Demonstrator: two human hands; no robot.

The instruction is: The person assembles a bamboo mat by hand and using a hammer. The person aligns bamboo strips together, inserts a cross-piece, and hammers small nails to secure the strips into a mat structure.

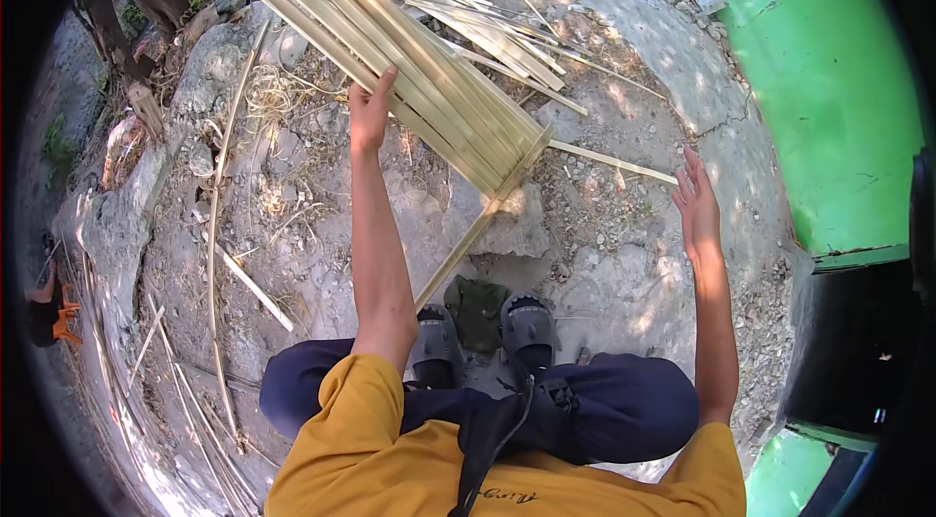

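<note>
The strip bundle slants from eleven o'clock to centre; your left hand pinches its near side. Your right hand, fingers outstretched at three o'clock, has open ground before the green wall at two.

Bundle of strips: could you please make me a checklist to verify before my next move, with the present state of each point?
1. Left hand gripping the bundle: ok, at its left edge.
2. Right hand on the bundle: not ok, open and apart from it.
3. Cross strip at the bundle's near end: ok, lies slantwise there.
4. Cross strip clear of the left sandal: cannot tell, very close.
5. Bundle's underside: cannot tell, hidden.
</note>
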